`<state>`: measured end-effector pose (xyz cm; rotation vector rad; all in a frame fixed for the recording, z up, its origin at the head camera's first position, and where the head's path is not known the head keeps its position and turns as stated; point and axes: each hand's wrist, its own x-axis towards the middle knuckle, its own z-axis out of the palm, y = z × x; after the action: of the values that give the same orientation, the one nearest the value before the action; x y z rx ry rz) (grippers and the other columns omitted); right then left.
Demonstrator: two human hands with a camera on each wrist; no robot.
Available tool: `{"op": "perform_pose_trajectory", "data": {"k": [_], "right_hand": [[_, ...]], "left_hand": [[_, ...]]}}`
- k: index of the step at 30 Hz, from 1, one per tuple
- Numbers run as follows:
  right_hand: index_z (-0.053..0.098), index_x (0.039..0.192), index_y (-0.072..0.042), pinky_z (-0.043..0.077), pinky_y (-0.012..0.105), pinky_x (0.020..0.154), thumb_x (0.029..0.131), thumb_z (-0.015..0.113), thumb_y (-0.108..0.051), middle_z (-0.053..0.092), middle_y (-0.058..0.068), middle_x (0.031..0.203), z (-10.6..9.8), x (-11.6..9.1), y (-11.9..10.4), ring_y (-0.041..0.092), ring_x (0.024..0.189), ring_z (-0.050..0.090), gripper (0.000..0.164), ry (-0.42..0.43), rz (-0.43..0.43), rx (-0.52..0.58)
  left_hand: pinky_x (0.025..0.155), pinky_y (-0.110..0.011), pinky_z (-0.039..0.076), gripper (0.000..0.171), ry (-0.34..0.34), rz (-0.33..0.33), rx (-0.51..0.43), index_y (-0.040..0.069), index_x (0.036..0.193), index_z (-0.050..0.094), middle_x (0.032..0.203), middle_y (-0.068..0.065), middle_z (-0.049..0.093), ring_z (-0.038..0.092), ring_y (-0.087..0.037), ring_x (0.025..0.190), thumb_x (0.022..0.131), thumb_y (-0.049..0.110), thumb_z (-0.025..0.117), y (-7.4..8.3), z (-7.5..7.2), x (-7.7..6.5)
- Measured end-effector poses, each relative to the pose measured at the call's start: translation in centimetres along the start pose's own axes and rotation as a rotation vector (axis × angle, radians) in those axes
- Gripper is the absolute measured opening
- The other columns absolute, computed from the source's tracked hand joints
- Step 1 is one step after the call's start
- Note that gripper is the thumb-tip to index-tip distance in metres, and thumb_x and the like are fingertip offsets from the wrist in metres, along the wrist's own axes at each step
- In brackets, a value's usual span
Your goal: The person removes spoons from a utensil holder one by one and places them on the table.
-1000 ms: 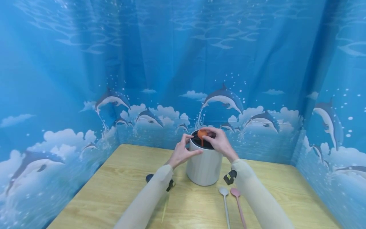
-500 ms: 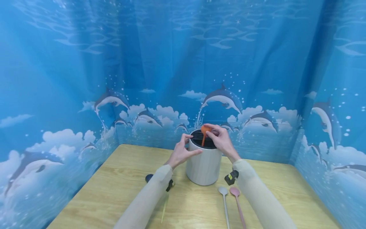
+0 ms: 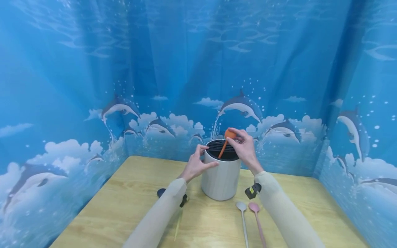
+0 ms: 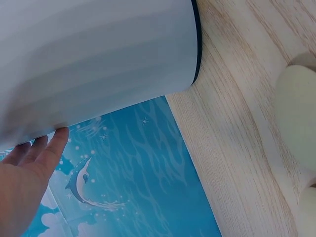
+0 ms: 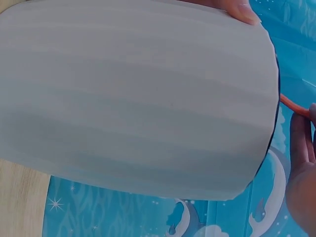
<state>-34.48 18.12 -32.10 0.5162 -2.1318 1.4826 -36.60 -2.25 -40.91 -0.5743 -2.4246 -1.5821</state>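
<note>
A white round utensil holder (image 3: 219, 182) with a black slotted top stands upright on the table. My left hand (image 3: 197, 165) grips its left side near the rim, thumb across the front; in the left wrist view the fingers (image 4: 55, 147) touch the wall. My right hand (image 3: 246, 150) pinches an orange spoon (image 3: 222, 150) by its bowl, above the holder's right rim. The spoon's handle slants down to the left into the black top, its lower end hidden. In the right wrist view a short stretch of the orange handle (image 5: 292, 103) shows past the rim.
On the wooden table (image 3: 124, 193), a grey spoon (image 3: 242, 206) and a pink spoon (image 3: 254, 207) lie side by side, right of the holder. Partly behind the left sleeve are a dark spoon head (image 3: 160, 192) and a thin yellowish handle (image 3: 178, 227). A blue dolphin curtain (image 3: 173, 69) surrounds the table.
My right hand has moved up and to the right with the orange spoon, which now leans to the right and shows more of its handle. The left hand keeps its grip.
</note>
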Motion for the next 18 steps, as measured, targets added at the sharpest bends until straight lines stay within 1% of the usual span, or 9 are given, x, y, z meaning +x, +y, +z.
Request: {"op": "perform_pose_trajectory", "data": {"k": [3,5,7,9,12,15,18], "right_hand": [[0.063,0.130,-0.009,0.054,0.024,0.092,0.091,0.070,-0.016,0.058,0.015,0.124,-0.1,0.1,0.0,0.030,0.110,0.065,0.040,0.040,-0.008,0.023],[0.061,0.132,-0.008,0.054,0.019,0.090,0.090,0.071,-0.014,0.058,0.014,0.130,-0.3,0.1,0.1,0.026,0.108,0.066,0.043,0.057,-0.010,0.049],[0.060,0.133,-0.008,0.054,0.016,0.088,0.090,0.070,-0.013,0.058,0.013,0.134,-0.4,0.0,0.1,0.018,0.105,0.068,0.044,0.076,-0.010,0.080],[0.059,0.134,-0.007,0.054,0.016,0.086,0.090,0.071,-0.011,0.058,0.013,0.133,-0.7,0.0,0.0,0.010,0.100,0.068,0.046,0.099,-0.009,0.115],[0.059,0.134,-0.008,0.055,0.016,0.085,0.089,0.071,-0.009,0.059,0.010,0.126,-1.2,-0.1,-0.2,0.001,0.094,0.067,0.047,0.133,-0.004,0.158],[0.058,0.135,-0.009,0.055,0.015,0.085,0.090,0.070,-0.008,0.058,0.004,0.119,-1.9,-0.1,-0.2,0.000,0.095,0.067,0.047,0.158,0.003,0.187],[0.057,0.137,-0.011,0.054,0.015,0.086,0.091,0.068,-0.008,0.057,0.001,0.120,-2.6,-0.1,-0.4,0.003,0.099,0.066,0.047,0.177,0.019,0.211]], "left_hand": [[0.104,-0.055,0.046,0.083,-0.007,-0.005,0.001,0.025,0.135,0.038,0.152,-0.009,0.043,0.041,-0.033,0.140,0.072,0.064,0.077,0.0,-0.1,0.0],[0.105,-0.055,0.046,0.083,-0.006,-0.005,-0.003,0.025,0.135,0.038,0.152,-0.010,0.042,0.040,-0.034,0.140,0.072,0.064,0.077,-0.1,-0.1,0.0],[0.104,-0.056,0.046,0.084,-0.004,-0.006,-0.009,0.025,0.135,0.038,0.152,-0.010,0.042,0.040,-0.034,0.140,0.071,0.064,0.077,-0.1,-0.1,0.0],[0.104,-0.056,0.046,0.085,-0.003,-0.007,-0.013,0.026,0.135,0.038,0.153,-0.010,0.042,0.040,-0.034,0.140,0.071,0.064,0.078,-0.2,0.0,0.0],[0.104,-0.056,0.045,0.086,-0.007,-0.011,-0.020,0.027,0.135,0.038,0.153,-0.010,0.041,0.040,-0.034,0.141,0.070,0.065,0.078,-0.2,0.0,0.1],[0.105,-0.056,0.045,0.085,-0.010,-0.007,-0.023,0.026,0.135,0.038,0.153,-0.011,0.041,0.040,-0.035,0.141,0.070,0.063,0.078,-0.2,0.0,0.1],[0.105,-0.056,0.045,0.085,-0.008,-0.001,-0.020,0.026,0.136,0.039,0.153,-0.011,0.041,0.040,-0.035,0.140,0.071,0.063,0.079,-0.2,0.0,0.0]]}}
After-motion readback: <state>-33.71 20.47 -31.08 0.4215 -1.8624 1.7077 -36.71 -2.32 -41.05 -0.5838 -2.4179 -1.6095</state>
